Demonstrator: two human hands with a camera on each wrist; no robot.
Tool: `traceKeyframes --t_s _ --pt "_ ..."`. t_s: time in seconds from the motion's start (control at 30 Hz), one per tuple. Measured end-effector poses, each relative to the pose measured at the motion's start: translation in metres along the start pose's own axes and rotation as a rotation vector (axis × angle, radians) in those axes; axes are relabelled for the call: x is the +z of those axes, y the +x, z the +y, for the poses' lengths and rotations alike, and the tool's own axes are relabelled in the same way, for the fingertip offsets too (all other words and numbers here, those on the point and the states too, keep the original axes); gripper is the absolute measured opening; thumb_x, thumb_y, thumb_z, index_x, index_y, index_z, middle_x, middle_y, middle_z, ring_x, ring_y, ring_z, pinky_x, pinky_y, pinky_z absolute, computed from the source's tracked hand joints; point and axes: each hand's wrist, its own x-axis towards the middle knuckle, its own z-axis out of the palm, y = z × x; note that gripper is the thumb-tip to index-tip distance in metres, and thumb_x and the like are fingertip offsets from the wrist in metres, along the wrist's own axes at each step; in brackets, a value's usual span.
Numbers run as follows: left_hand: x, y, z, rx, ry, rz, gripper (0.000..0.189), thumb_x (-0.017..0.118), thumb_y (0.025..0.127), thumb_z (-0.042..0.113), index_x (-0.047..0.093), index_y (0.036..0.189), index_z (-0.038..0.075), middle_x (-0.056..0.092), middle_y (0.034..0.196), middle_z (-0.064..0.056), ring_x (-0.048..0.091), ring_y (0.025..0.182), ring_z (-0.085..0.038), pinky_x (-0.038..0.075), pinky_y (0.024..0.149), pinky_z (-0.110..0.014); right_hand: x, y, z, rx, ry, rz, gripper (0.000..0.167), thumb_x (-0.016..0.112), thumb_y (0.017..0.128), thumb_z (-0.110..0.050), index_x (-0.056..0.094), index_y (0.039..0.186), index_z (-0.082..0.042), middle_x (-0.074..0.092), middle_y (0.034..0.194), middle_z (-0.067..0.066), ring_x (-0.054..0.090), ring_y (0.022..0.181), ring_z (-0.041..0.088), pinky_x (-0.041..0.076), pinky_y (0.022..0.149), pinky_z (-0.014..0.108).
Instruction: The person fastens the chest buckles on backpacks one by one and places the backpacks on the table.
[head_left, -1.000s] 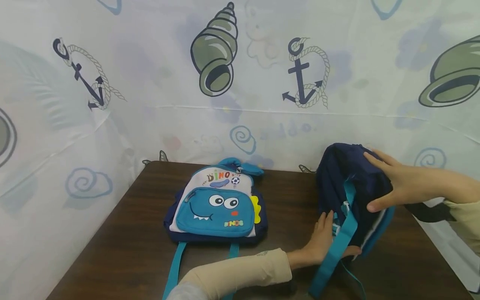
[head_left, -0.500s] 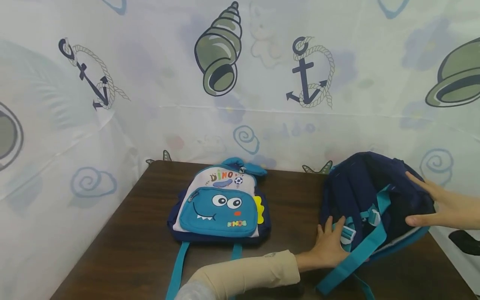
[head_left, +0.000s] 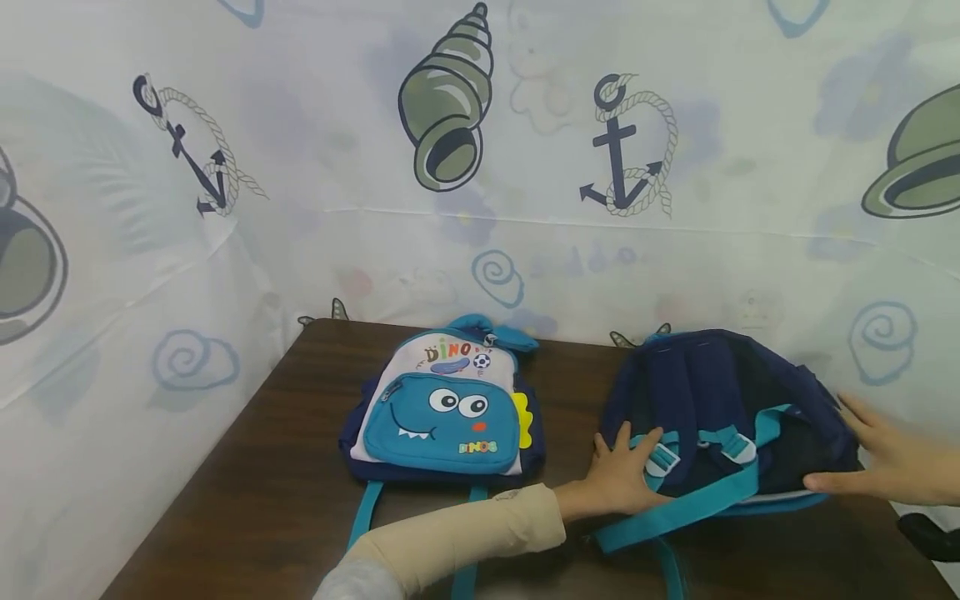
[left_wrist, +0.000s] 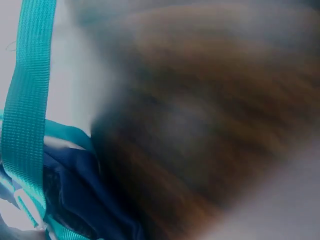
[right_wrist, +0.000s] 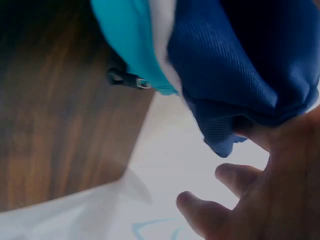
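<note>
A navy backpack lies at the right of the table in the head view, back panel up, with turquoise webbing straps and white buckles across it. My left hand rests on its near left side with fingers spread; a strap passes over the thumb area, which is hidden. At the bag's right end, my right hand touches the corner, thumb on the near side and fingers behind. The right wrist view shows two fingertips standing off the navy fabric. Motion blur covers much of the left wrist view, beside a turquoise strap.
A second backpack, with a blue dinosaur face, lies face up left of centre, its straps hanging toward the near edge. Both bags are on a dark wooden table. A white printed cloth hangs behind.
The navy backpack has turned from standing on its side to lying with its back panel up. My right hand moved right and down with its end; my left hand stayed at its left side.
</note>
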Motion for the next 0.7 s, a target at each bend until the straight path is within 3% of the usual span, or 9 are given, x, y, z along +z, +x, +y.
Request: traceKeyframes --t_s 0.23,0.5,0.7 --pt "-0.014 -0.007 -0.012 -0.002 0.161 -0.012 0.095 0.073 0.08 0.064 0.02 0.157 0.046 0.021 0.165 -0.006 0.026 0.145 -0.053 0.043 0.109 -0.053 0.035 0.001 0.004 -0.005 0.179 -0.055 0.11 0.064 0.093 -0.048 -0.003 0.151 0.016 -0.016 0.149 0.047 0.007 0.126 0.075 0.027 0.082 0.085" --pt "-0.027 -0.014 -0.022 0.0 0.275 -0.036 0.096 0.07 0.078 0.07 0.02 0.157 0.045 0.023 0.164 -0.01 0.028 0.144 -0.054 0.046 0.105 -0.055 0.063 0.003 0.002 -0.045 0.341 -0.147 0.091 0.058 0.099 -0.039 0.007 0.153 0.014 -0.022 0.15 0.046 -0.006 0.13 0.076 0.026 0.08 0.086" --pt "-0.034 -0.022 -0.023 -0.026 0.39 -0.053 0.099 0.07 0.076 0.072 0.022 0.157 0.042 0.023 0.164 -0.012 0.026 0.143 -0.056 0.045 0.106 -0.058 0.086 0.005 -0.003 -0.111 0.371 -0.122 0.088 0.059 0.099 -0.034 0.008 0.154 0.011 -0.01 0.151 0.048 0.005 0.129 0.076 0.03 0.078 0.085"
